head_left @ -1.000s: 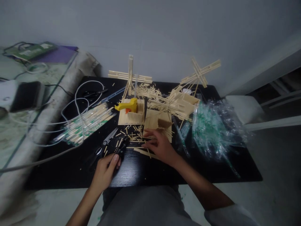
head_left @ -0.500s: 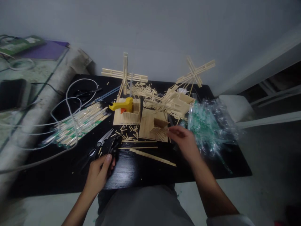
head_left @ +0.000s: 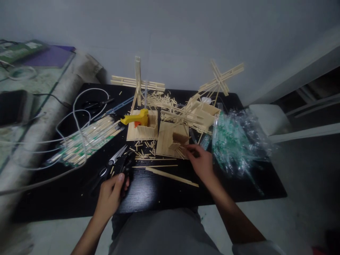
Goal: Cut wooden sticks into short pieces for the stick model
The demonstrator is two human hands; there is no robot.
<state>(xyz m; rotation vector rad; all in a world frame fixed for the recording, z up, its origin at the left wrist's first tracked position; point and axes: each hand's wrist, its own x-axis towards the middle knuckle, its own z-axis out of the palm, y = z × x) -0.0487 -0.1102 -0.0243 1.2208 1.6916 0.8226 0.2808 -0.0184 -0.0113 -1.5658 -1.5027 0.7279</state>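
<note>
My left hand (head_left: 111,193) is closed around black pliers (head_left: 125,164) just above the front of the table. My right hand (head_left: 201,164) has its fingers pinched at the right side of a small stick-walled box (head_left: 177,140), which stands on a square stick base (head_left: 164,138). Short cut sticks (head_left: 180,152) lie at the box's front, right by those fingertips. Whatever the fingertips hold is too small to make out. Left of it, a yellow glue gun (head_left: 138,118) rests on a second stick box and base (head_left: 146,134).
Scissors (head_left: 117,156) lie beside the pliers. Long sticks (head_left: 171,176) are at the front. Two stick windmill shapes (head_left: 138,83) (head_left: 219,79) rise at the back. Packs of sticks (head_left: 90,138) and white cable (head_left: 79,124) occupy the left, plastic wrappers (head_left: 233,141) the right.
My right hand has moved slightly left, its fingertips now closer to the small box's front. My left hand keeps its hold on the pliers. The view has shifted a little.
</note>
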